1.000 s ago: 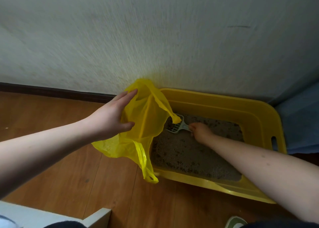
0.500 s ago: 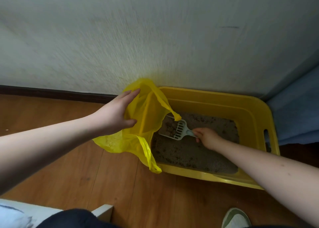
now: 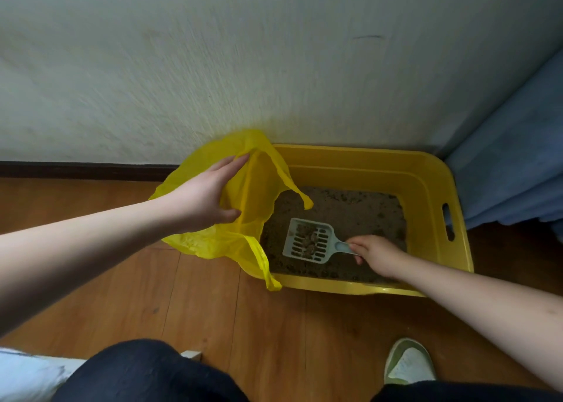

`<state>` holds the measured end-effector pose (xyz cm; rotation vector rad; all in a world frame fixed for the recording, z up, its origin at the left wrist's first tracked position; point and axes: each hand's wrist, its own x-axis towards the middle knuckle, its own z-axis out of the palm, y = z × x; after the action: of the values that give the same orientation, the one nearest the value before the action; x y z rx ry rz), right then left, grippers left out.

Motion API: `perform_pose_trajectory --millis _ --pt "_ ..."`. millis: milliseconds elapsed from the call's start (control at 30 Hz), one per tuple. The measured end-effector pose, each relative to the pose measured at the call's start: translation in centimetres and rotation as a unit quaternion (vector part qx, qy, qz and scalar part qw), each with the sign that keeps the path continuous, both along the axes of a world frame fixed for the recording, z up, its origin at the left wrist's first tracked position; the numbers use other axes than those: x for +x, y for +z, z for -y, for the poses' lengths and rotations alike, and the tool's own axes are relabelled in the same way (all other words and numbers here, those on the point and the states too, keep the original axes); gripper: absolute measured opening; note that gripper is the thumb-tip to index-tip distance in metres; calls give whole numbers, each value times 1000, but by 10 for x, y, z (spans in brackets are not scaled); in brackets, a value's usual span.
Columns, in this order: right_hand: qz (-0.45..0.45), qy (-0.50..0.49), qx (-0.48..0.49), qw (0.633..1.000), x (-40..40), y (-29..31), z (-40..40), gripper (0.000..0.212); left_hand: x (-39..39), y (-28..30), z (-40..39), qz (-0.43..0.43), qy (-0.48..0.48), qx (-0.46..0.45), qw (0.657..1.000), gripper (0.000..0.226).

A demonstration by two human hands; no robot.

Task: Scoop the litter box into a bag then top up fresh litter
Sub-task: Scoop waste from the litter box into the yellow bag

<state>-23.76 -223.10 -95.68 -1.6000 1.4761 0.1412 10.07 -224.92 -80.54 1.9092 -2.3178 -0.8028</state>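
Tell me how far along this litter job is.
Mid-scoop. Done: left hand holds the bag open beside the box. In hand: right hand grips the scoop, loaded with clumps, not yet tipped in. Left: more clumps dot the litter; no fresh litter in view.

Glossy plastic litter box (image 3: 426, 185), thin bag (image 3: 213, 243) (translucent), wood floor (image 3: 213, 304).

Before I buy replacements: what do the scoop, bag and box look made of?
Scoop: pale grey-blue, apparently rigid moulded plastic, slotted and matte. Bag: thin yellow plastic film; it crumples and looks translucent. Litter box: smooth yellow hard plastic, with a moulded handle slot.
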Motion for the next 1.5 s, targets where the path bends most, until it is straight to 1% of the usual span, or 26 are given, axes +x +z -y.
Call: perform_pose_trajectory --millis 233,467,600,700,767,867,1000,1100,1167,1300,1500 --pt "-4 1 -13 1000 4 7 5 27 2 -3 -2 3 -3 22 1000 104" --pt "-25 46 -3 999 2 15 11 31 5 -2 -2 26 -24 53 998 111" --pt "-7 49 -1 999 3 20 15 29 6 2 0 33 -26 60 997 107" --pt "-3 69 5 998 4 34 24 25 9 3 2 28 -3 66 997 101" --pt "1 88 10 996 2 48 32 22 11 2 4 25 14 52 998 96" --pt "18 101 32 994 -2 71 43 21 15 0 7 27 18 27 999 91" --pt "56 96 50 992 0 95 47 21 18 1 8 21 12 20 1000 91" --pt "92 83 39 992 9 108 47 22 19 2 8 26 -5 29 999 92" --pt "100 80 21 992 17 116 49 23 19 4 7 33 -21 35 999 93" --pt "67 99 -36 992 44 127 55 31 15 9 6 27 -29 37 999 91" --pt "40 137 -89 986 92 159 70 43 17 17 11 -13 -1 50 999 89"
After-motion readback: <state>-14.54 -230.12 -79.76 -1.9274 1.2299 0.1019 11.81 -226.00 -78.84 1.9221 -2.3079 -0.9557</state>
